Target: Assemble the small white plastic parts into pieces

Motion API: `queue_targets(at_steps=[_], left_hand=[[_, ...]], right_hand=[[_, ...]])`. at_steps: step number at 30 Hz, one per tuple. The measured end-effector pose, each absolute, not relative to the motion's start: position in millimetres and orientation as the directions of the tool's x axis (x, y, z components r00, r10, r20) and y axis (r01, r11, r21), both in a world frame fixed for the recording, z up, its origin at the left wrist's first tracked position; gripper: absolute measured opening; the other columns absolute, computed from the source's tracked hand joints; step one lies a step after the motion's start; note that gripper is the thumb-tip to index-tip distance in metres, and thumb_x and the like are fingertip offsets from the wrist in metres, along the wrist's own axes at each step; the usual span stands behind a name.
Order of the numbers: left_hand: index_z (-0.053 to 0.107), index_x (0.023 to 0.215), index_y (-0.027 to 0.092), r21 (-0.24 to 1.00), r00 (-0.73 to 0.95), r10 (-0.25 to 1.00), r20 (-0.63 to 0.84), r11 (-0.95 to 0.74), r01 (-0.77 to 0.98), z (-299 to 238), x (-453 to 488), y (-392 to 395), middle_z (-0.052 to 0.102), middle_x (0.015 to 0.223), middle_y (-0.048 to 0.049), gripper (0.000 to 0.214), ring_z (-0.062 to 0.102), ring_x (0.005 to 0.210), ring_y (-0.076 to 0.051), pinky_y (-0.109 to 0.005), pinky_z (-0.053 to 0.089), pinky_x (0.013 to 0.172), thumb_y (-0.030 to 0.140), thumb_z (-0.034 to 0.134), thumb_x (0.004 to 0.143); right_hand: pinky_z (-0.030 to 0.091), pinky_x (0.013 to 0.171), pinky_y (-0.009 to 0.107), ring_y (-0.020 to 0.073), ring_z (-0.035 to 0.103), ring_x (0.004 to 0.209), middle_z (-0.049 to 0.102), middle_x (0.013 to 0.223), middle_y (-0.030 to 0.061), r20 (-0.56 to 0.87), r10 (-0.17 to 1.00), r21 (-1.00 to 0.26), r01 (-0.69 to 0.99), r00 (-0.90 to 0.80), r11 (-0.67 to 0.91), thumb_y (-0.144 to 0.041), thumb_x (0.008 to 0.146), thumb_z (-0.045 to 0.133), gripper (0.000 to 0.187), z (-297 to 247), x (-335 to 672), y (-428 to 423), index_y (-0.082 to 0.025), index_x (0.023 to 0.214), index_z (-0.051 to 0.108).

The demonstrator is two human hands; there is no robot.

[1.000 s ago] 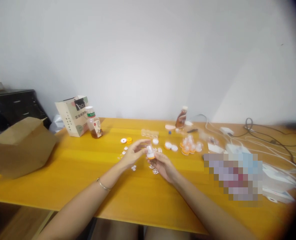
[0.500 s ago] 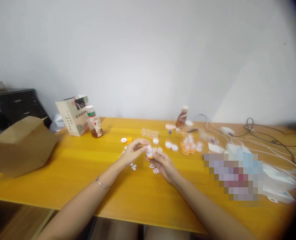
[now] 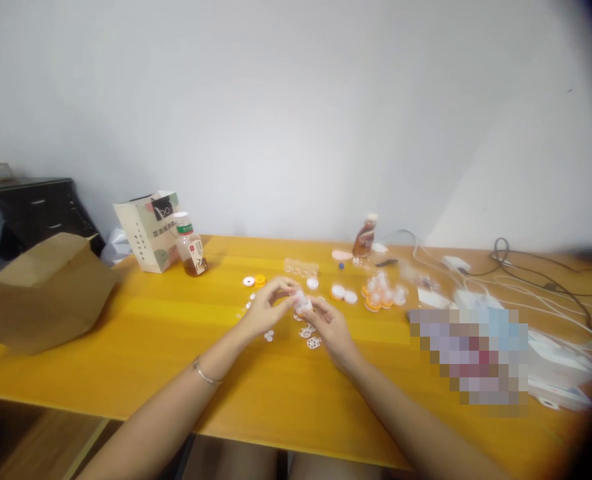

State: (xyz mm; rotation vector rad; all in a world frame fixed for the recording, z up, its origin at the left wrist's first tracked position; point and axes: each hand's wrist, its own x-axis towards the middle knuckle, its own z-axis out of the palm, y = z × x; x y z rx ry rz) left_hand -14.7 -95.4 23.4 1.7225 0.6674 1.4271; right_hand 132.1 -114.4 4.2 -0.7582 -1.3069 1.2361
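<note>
We see the left hand point(image 3: 269, 308) and the right hand point(image 3: 329, 327) meeting above the middle of the yellow desk point(image 3: 176, 347). The fingertips of both are pinched on one small clear piece point(image 3: 302, 302) (too blurred to make out further). Just nearer than the hands, flat white cut-outs point(image 3: 310, 337) lie on the desk. To the right and a little farther sits a cluster of orange-based clear caps point(image 3: 382, 293). At the far left stand a tea bottle point(image 3: 190, 245) and a printed paper bag point(image 3: 149, 230). Cables point(image 3: 526, 273) sprawl at the far right.
</note>
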Motion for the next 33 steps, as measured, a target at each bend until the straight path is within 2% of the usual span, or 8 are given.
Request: queue_targets(at_steps=[3, 7, 13, 22, 28, 31, 33], left_hand=[[0.052, 0.08, 0.014, 0.846, 0.303, 0.792, 0.53, -0.518, -0.125, 28.5, -19.2, -96.6, 0.057, 0.1, -0.0101, 0.013, 0.054, 0.095, -0.018, -0.033, 0.043, 0.082, 0.023, 0.058, 0.073], [0.058, 0.09, 0.013, 0.843, 0.28, 0.807, 0.519, -0.537, -0.017, 28.7, -18.2, -97.5, 0.06, 0.092, -0.0092, 0.02, 0.057, 0.087, -0.017, -0.032, 0.044, 0.08, 0.022, 0.059, 0.072], [0.061, 0.077, 0.013, 0.798, 0.22, 0.783, 0.581, -0.601, 0.032, 25.6, -14.8, -96.2, 0.06, 0.087, -0.0077, 0.011, 0.057, 0.085, -0.017, -0.032, 0.043, 0.081, 0.022, 0.061, 0.07], [0.057, 0.082, 0.013, 0.842, 0.323, 0.781, 0.535, -0.522, -0.133, 21.7, -19.6, -90.9, 0.059, 0.094, -0.0089, 0.015, 0.055, 0.091, -0.018, -0.031, 0.042, 0.08, 0.024, 0.059, 0.072], [0.057, 0.087, 0.014, 0.889, 0.438, 0.775, 0.456, -0.372, -0.266, 26.1, -23.9, -93.2, 0.058, 0.104, -0.0111, 0.02, 0.053, 0.099, -0.022, -0.036, 0.039, 0.086, 0.027, 0.058, 0.073], [0.056, 0.093, 0.015, 0.904, 0.447, 0.793, 0.413, -0.297, -0.309, 26.3, -23.3, -94.5, 0.055, 0.11, -0.0111, 0.024, 0.051, 0.102, -0.022, -0.037, 0.038, 0.087, 0.029, 0.057, 0.074], [0.053, 0.098, 0.017, 0.909, 0.375, 0.835, 0.403, -0.318, -0.267, 24.5, -21.4, -93.7, 0.054, 0.11, -0.0094, 0.03, 0.05, 0.101, -0.021, -0.035, 0.039, 0.086, 0.028, 0.06, 0.071]], right_hand=[[0.046, 0.081, 0.037, 0.0195, 0.06, 0.084, 0.065, 0.092, 0.0049, 0.284, 0.939, -0.944, -0.227, -0.195, 0.239, -0.031, 0.066, 0.064, 0.026, 6.7, 132.7, -115.7, -0.02, 0.088, 0.06], [0.044, 0.085, 0.036, 0.0196, 0.059, 0.09, 0.064, 0.094, 0.0037, 0.326, 0.935, -0.927, -0.238, -0.139, 0.288, -0.027, 0.064, 0.066, 0.026, 4.8, 129.5, -119.2, -0.02, 0.088, 0.06], [0.044, 0.085, 0.035, 0.0196, 0.058, 0.093, 0.063, 0.096, 0.0036, 0.361, 0.931, -0.914, -0.218, -0.052, 0.342, -0.024, 0.064, 0.065, 0.026, -3.7, 125.1, -120.1, -0.022, 0.09, 0.059], [0.042, 0.086, 0.037, 0.0202, 0.058, 0.089, 0.065, 0.093, 0.004, 0.265, 0.943, -0.938, -0.28, -0.2, 0.204, -0.028, 0.063, 0.067, 0.029, 3.9, 130.5, -120.0, -0.021, 0.091, 0.063], [0.044, 0.08, 0.032, 0.0158, 0.06, 0.076, 0.065, 0.082, 0.0038, 0.195, 0.885, -0.892, -0.451, -0.422, -0.018, -0.034, 0.071, 0.06, 0.022, 1.6, 132.1, -120.8, -0.02, 0.088, 0.064], [0.042, 0.082, 0.031, 0.015, 0.059, 0.078, 0.065, 0.085, 0.0035, 0.196, 0.899, -0.891, -0.454, -0.391, -0.003, -0.032, 0.071, 0.061, 0.023, 0.9, 132.0, -117.1, -0.021, 0.09, 0.063], [0.041, 0.084, 0.031, 0.015, 0.058, 0.083, 0.064, 0.089, 0.0029, 0.207, 0.919, -0.904, -0.426, -0.336, 0.048, -0.03, 0.069, 0.063, 0.024, 1.6, 132.6, -114.0, -0.022, 0.092, 0.062]])
